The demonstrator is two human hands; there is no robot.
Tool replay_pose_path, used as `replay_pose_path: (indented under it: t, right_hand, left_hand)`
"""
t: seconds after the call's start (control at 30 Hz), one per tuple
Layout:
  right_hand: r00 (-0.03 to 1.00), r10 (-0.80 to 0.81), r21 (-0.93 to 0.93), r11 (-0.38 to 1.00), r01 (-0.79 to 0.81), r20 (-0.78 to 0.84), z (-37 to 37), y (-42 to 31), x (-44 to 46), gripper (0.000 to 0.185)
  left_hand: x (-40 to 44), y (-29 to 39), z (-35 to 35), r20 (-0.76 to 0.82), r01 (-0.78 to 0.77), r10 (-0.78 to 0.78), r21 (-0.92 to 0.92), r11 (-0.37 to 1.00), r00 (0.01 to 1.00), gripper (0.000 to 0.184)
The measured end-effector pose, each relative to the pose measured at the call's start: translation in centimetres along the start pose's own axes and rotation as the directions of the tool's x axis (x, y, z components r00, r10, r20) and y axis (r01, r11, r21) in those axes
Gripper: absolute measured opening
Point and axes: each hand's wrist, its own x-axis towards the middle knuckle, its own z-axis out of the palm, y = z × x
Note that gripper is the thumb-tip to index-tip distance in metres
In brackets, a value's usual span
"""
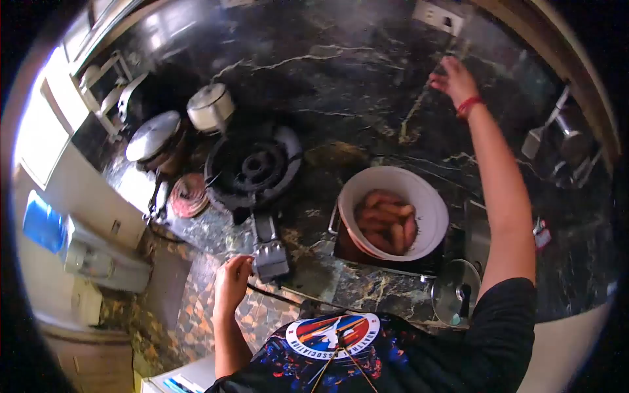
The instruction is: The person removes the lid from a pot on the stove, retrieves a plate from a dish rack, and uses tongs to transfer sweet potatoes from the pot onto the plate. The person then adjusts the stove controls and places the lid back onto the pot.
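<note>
One sleeve [506, 309] is bordering glass lid [448, 293]; arm swing risking dislodgement | left hand [229, 287] is appearing curled, pinch indeterminable | right hand [457, 81] is hanging loosely spread

Your left hand [233, 278] is at the near end of the gas burner [254, 164], fingers curled just beside its control block [270, 261]; contact cannot be confirmed. Your right hand [455, 82] is extended to the far right, fingers loosely spread. Right of the burner, a white pot [429, 219] contains reddish-brown elongated pieces [386, 223]. A glass lid [449, 291] lies near right of it.
</note>
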Motion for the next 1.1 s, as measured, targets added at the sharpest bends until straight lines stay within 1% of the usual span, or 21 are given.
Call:
replay_pose_path:
  t: [0.13,0.23,0.27,0.3,0.37,0.43,0.5,0.53,0.57,0.6,0.63,0.73,0.77,0.83,0.87,0.9,0.93,0.97,1.0,1.03,1.1]
  right_hand:
    - [1.000,-0.021,-0.054,0.998,0.021,-0.008,2.0,1.6,5.2,0.031]
    - [0.988,-0.156,-0.199,0.968,0.151,-0.011,3.2,4.2,5.8,0.017]
    - [0.956,-0.291,-0.424,0.862,0.277,0.033,5.5,5.4,3.3,0.016]
    - [0.982,-0.186,-0.236,0.953,0.190,0.039,8.8,4.7,-1.0,0.019]
    - [0.931,-0.257,-0.272,0.906,0.326,0.258,12.0,7.1,-3.6,0.022]
    - [0.876,-0.343,-0.260,0.860,0.438,0.339,15.3,9.2,-5.2,0.021]
    - [0.910,-0.197,-0.350,0.877,0.330,0.365,18.6,9.5,-5.8,0.023]
    - [0.915,-0.175,-0.244,0.930,0.275,0.364,20.3,11.1,-5.5,0.025]
    - [0.878,-0.188,-0.351,0.864,0.361,0.439,21.6,12.0,-5.2,0.027]
    - [0.877,-0.125,-0.299,0.910,0.288,0.464,23.4,13.8,-4.7,0.032]
    - [0.830,-0.215,-0.426,0.776,0.465,0.514,25.1,15.4,-4.8,0.041]
    - [0.693,0.000,-0.476,0.726,0.496,0.721,27.5,15.5,-8.6,0.068]
    - [0.647,0.060,-0.515,0.662,0.544,0.760,29.4,18.1,-8.6,0.066]
    - [0.484,0.175,-0.480,0.610,0.630,0.857,29.7,15.9,-11.1,0.057]
    - [0.397,0.096,-0.355,0.667,0.655,0.913,29.2,15.5,-12.4,0.053]
    - [0.317,0.314,-0.430,0.797,0.424,0.895,25.8,8.8,-15.4,0.049]
    - [0.215,0.129,-0.244,0.684,0.687,0.968,28.3,13.6,-15.2,0.047]
    - [0.114,0.127,-0.170,0.772,0.612,0.985,27.4,13.1,-16.7,0.045]
    - [0.064,0.230,-0.223,0.781,0.584,0.971,25.2,9.9,-18.6,0.043]
    - [0.018,0.122,-0.107,0.782,0.614,0.992,23.5,9.1,-20.3,0.042]
    - [0.071,0.121,-0.140,0.878,0.458,0.990,17.2,4.1,-24.1,0.037]
  left_hand:
    - [-1.5,-3.2,-0.9,-0.056,0.060,-0.061,-0.024,0.998,0.997,0.021]
    - [-2.1,-3.8,-1.5,-0.064,0.112,-0.113,-0.022,0.993,0.991,0.021]
    - [-2.2,-4.2,-1.5,-0.068,0.121,-0.123,-0.032,0.992,0.990,0.021]
    - [-2.1,-4.3,-1.4,-0.069,0.129,-0.132,-0.043,0.991,0.989,0.021]
    - [-1.6,-4.1,-1.3,-0.057,0.108,-0.109,-0.016,0.994,0.992,0.021]
    - [-0.9,-4.0,-1.1,-0.043,0.072,-0.071,0.013,0.997,0.997,0.021]
    - [0.1,-4.1,-0.7,-0.026,0.019,-0.018,0.034,0.999,1.000,0.021]
    - [0.4,-2.9,-0.9,-0.004,0.028,-0.028,0.042,0.999,1.000,0.021]
    - [0.8,-3.6,-0.5,-0.002,0.007,-0.007,0.038,0.999,1.000,0.021]
    - [1.0,-3.3,-0.5,0.000,0.013,-0.013,0.005,1.000,1.000,0.021]
    - [1.2,-2.9,-0.4,0.005,0.016,-0.015,-0.029,0.999,1.000,0.020]
    - [1.5,-4.1,0.2,0.012,-0.079,0.080,-0.014,0.997,0.997,0.020]
    - [1.3,-2.0,-0.3,0.081,0.022,-0.020,-0.024,0.999,0.997,0.019]
    - [2.0,-4.5,0.7,0.066,-0.047,0.053,-0.092,0.995,0.996,0.018]
    - [2.8,-6.8,1.4,0.101,-0.142,0.153,-0.107,0.984,0.983,0.018]
    - [3.1,-6.4,1.7,0.160,-0.037,0.058,-0.130,0.991,0.986,0.018]
    - [3.4,-5.4,2.0,0.212,-0.220,0.224,-0.043,0.974,0.951,0.021]
    - [2.9,-1.9,1.9,0.293,-0.159,0.173,-0.070,0.985,0.940,0.023]
    - [3.8,-2.5,2.8,0.354,-0.189,0.201,-0.066,0.980,0.913,0.024]
    - [4.7,-3.2,3.6,0.412,-0.220,0.226,-0.062,0.974,0.883,0.025]
    - [5.7,-1.0,5.3,0.573,-0.279,0.305,-0.136,0.951,0.761,0.024]
